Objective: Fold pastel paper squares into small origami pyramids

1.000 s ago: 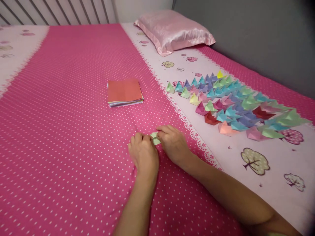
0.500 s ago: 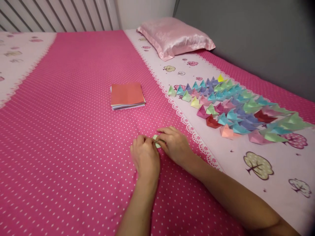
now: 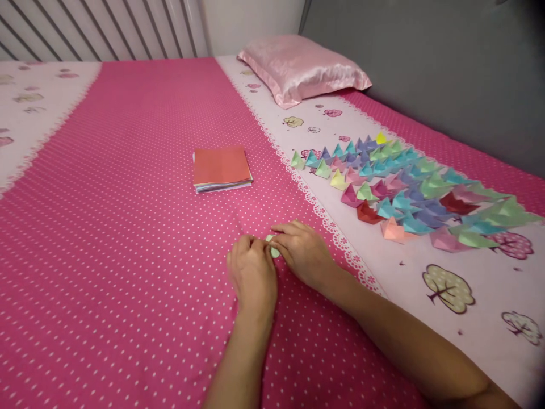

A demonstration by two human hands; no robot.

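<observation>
Between my fingertips is a small piece of pale green paper [image 3: 274, 251], low over the pink dotted bedspread. My left hand [image 3: 252, 272] grips its left side with bent fingers. From the right, my right hand [image 3: 304, 250] pinches the same paper between thumb and index finger. Much of the paper is covered by the fingers, so its folds cannot be made out. Beyond my hands lies a square stack of coloured paper [image 3: 222, 165], an orange-red sheet on top.
Several rows of folded paper boats [image 3: 394, 204] in many colours stand at the right on the pale printed strip. A pink satin pillow [image 3: 304, 68] rests at the far end by a grey panel [image 3: 426, 74]. A white slatted headboard [image 3: 106, 28] is at the back left.
The fingertips have shifted slightly on the green paper, and the right thumb and index finger now sit closer to the left fingers. The view has tilted a little.
</observation>
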